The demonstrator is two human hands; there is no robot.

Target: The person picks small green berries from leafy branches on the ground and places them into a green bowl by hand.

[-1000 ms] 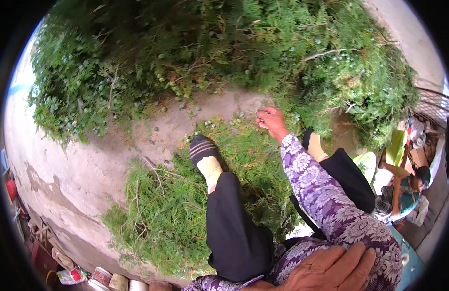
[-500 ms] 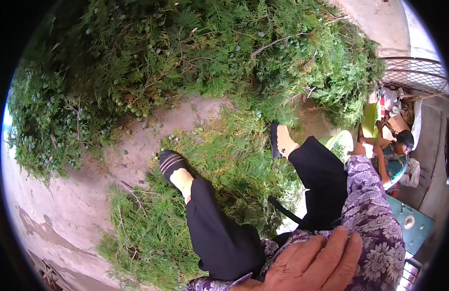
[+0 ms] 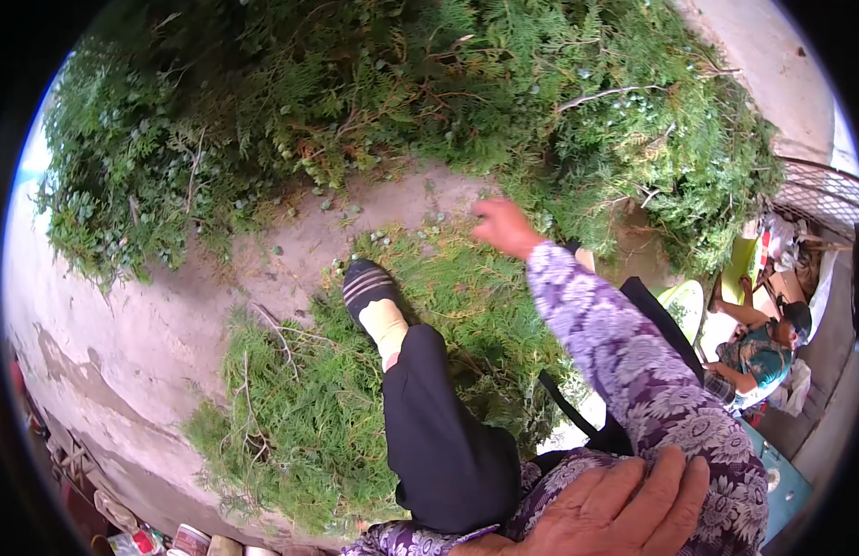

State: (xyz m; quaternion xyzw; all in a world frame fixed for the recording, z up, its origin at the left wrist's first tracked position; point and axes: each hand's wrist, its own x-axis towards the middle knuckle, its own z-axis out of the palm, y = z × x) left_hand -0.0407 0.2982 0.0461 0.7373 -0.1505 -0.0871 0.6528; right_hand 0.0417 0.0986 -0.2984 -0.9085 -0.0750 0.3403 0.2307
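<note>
My right hand (image 3: 508,229) is stretched forward over the near edge of the green conifer sprigs (image 3: 466,296) between my feet. Its fingers are curled together, and whatever they may hold is too small to make out. Bare ground (image 3: 401,199) shows just beyond the fingertips. My left hand (image 3: 615,505) lies across my lap against the patterned right sleeve (image 3: 633,352), its fingers stretched out and holding nothing. A large heap of leafy conifer branches (image 3: 355,93) with small round cones spreads ahead of me.
My shoe (image 3: 369,285) is planted beside the sprigs. A pale green basin (image 3: 681,310) stands to the right. Behind it sits another person (image 3: 772,347) near a metal mesh (image 3: 823,195). A teal box (image 3: 777,477) is at the lower right.
My right hand has swung from beside the basin, forward and left, over the sprigs. The right sleeve now covers much of my right leg. My left hand stays on the sleeve; the view has shifted.
</note>
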